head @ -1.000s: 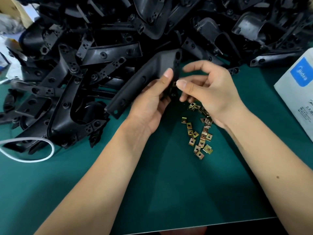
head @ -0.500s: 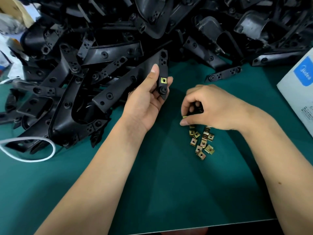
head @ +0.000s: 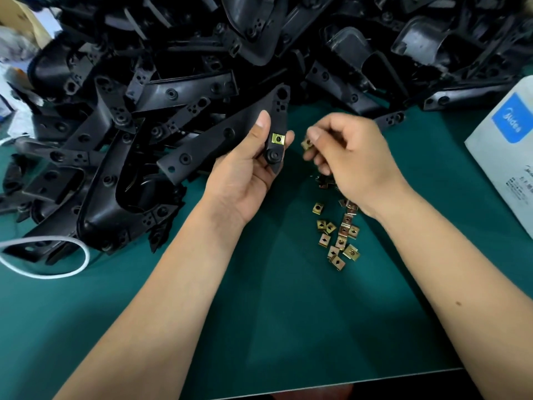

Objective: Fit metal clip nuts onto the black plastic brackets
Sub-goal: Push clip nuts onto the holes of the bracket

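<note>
- The left hand (head: 245,168) grips the black bracket (head: 230,134) (one clip nut (head: 278,139) seated) above the mat's (head: 259,327) middle.
- The right hand (head: 349,157) pinches a loose clip nut (head: 306,143); it should slide on squarely, hole over hole.

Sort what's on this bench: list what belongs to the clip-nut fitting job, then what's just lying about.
Job:
- held bracket, gripped by left hand
- fitted clip nut
- clip nut pinched by right hand
- loose clip nuts
- bracket pile

Lying about:
- Midea box
- white cord
</note>
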